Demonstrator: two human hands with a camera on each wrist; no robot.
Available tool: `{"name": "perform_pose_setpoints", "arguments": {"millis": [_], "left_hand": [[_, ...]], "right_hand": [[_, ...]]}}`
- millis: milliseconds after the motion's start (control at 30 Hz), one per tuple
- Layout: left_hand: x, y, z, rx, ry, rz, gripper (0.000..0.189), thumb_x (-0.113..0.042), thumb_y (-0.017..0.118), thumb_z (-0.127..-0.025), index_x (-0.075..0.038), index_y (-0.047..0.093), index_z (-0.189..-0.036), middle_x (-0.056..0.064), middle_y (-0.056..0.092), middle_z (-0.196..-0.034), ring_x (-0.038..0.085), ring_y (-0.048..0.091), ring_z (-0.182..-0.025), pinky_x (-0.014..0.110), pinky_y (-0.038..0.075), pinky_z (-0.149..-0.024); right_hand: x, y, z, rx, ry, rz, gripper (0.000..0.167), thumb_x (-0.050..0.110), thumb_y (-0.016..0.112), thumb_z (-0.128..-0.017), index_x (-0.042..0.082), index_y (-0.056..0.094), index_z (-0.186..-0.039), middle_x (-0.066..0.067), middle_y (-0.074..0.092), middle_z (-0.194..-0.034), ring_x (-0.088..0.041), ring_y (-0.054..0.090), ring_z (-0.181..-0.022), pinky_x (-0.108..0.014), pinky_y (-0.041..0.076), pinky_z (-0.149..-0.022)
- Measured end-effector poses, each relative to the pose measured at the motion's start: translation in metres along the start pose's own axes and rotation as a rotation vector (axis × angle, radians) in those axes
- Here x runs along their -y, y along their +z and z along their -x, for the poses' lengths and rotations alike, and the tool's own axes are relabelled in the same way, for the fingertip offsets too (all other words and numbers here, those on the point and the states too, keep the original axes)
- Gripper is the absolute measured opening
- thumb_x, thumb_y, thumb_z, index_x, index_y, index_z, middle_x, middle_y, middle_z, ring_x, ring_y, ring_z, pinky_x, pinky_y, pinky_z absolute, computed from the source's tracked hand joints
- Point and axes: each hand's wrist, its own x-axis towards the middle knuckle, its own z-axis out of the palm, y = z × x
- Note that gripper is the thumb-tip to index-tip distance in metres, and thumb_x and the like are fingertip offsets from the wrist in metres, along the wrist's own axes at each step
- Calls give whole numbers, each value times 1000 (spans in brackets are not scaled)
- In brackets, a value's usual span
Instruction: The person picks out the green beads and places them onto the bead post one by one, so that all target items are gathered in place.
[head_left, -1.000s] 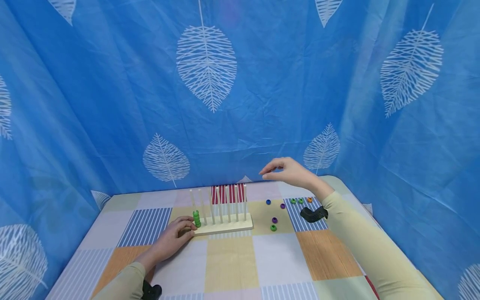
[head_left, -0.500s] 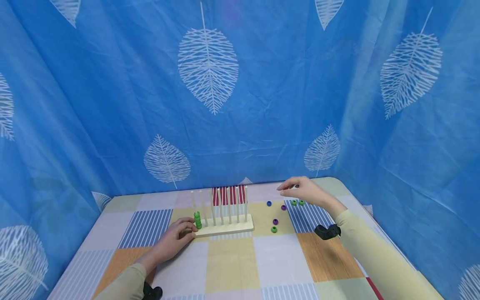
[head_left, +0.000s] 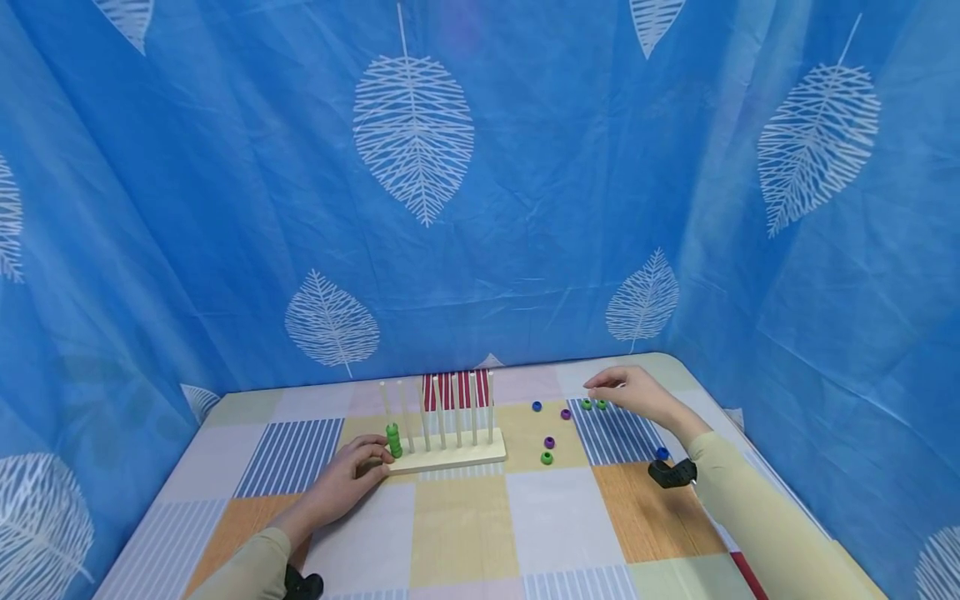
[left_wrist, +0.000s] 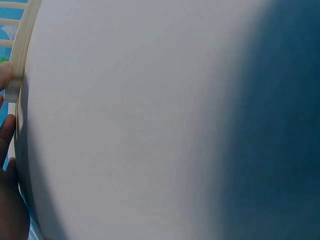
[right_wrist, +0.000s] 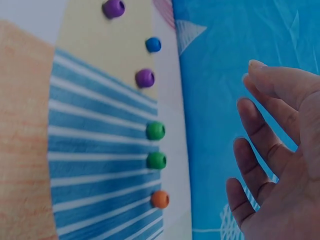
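Left hand (head_left: 352,475) grips the left end of the peg rack (head_left: 480,451), thumb at the near corner, fingers round the end. Right hand (head_left: 633,392) holds nothing that I can see: thumb and fingertips apart, fingers loosely bent, over the table's far right. Rack sits toward the back, about mid-table, stack of green beads (head_left: 393,440) on its leftmost peg, other pegs bare. Nearest my right hand: two loose green beads (head_left: 587,404) and the orange bead (right_wrist: 160,199), hidden by the hand in the head view.

My read for a clean pick: come straight down, narrow the gap first, pinch one bead by its sides, leave the hole free. Light squeeze; round beads probably roll if nudged.

Edges: blue curtain (head_left: 495,250) hangs just behind the far edge, so little reach past that row. A blue bead (head_left: 662,453) shows just beside the black wrist strap (head_left: 672,473); a low wrist could knock it. Going left, I'd lift over the purple beads (head_left: 566,414). Most free room: plain tablecloth (head_left: 465,517) in front of the rack.
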Motion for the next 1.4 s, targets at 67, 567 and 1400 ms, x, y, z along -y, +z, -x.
{"name": "perform_pose_setpoints", "arguments": {"millis": [67, 567, 1400], "left_hand": [[0, 0, 0, 0, -2, 2, 4, -24, 70, -100, -24, 71, -104, 5, 52, -145, 35, 41, -141, 59, 31, -117], [0, 1, 0, -9, 4, -11, 4, -24, 70, -99, -25, 71, -103, 4, 53, -144, 34, 42, -140, 60, 31, -116], [2, 1, 1, -9, -1, 11, 4, -23, 70, -99, -24, 71, -103, 6, 53, -144, 35, 42, -140, 60, 32, -116]], "right_hand": [[-5, 0, 0, -9, 3, 1, 29, 28, 68, -101, 8, 73, -121, -7, 70, -114, -26, 63, -102, -50, 57, -87], [-32, -8, 6, -44, 132, 13, 39, 32, 68, -100, 3, 69, -127, -10, 68, -119, -28, 62, -103, -51, 54, -93], [-52, -7, -3, -30, 215, 33, 41, 33, 70, -99, 7, 68, -131, -21, 60, -137, -41, 52, -125, -62, 43, -105]]}}
